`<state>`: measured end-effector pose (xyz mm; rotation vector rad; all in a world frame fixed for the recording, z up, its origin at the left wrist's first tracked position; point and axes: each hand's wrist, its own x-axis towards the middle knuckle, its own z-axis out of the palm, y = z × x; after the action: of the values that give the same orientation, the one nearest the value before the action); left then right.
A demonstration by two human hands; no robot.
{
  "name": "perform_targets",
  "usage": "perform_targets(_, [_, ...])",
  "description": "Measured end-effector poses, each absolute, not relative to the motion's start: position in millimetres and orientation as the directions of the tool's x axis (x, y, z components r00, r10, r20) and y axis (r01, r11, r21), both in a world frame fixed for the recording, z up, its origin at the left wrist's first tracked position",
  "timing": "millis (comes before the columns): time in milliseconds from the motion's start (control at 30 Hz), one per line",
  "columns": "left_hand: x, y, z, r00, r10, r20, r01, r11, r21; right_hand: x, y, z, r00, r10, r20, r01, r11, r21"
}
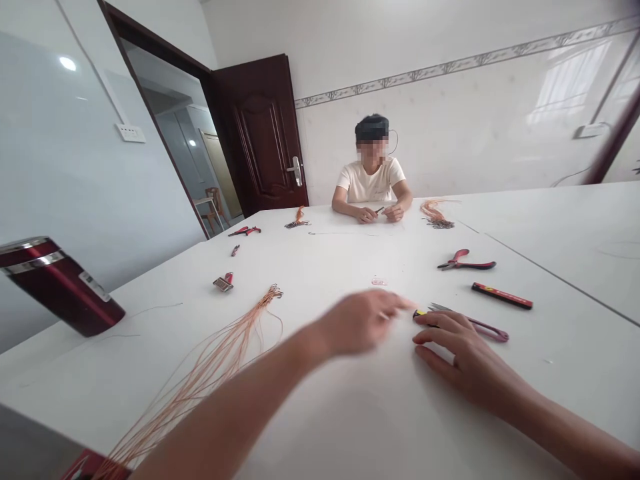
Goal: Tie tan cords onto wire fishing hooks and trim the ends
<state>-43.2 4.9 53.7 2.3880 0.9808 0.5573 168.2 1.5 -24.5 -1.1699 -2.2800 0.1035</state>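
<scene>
I judge this the pick-up step. The small black-yellow piece (419, 313) lies on the table (310, 267), at 10 o'clock from my right hand (463, 353), whose fingers are apart and empty. My left hand (360, 323) is blurred, so I cannot tell its grip. The next move needs a fine pinch.

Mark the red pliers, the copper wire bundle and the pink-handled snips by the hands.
red pliers (475, 265): head view, on the lower handle.
copper wire bundle (235, 333): head view, partway along the strands.
pink-handled snips (500, 333): head view, right end of the pink handle.
</scene>
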Motion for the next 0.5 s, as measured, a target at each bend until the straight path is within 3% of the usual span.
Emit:
perform_targets(67, [-91.5,48.9,60.2,0.258,0.962,0.091,0.834,-0.269,0.481,168.4,1.2,-24.0,-0.431,0.776,0.460,0.737,0.597,-0.318])
perform_targets(200, [-187.1,95.7,58.7,-0.107,0.989,0.105,0.928,0.062,0.367,167.9,1.5,-22.8,-0.414,0.784,0.462,0.747,0.583,-0.319])
perform_targets(333, [-236.7,104.8,49.6,-0.242,0.964,0.107,0.922,0.195,0.334,165.9,2.0,-22.9,-0.421,0.791,0.444,0.744,0.581,-0.330])
perform_targets(500, [-240.4,112.1,40.2,-0.282,0.954,0.097,0.905,0.231,0.358,165.0,2.9,-24.5,-0.421,0.784,0.456,0.742,0.587,-0.324])
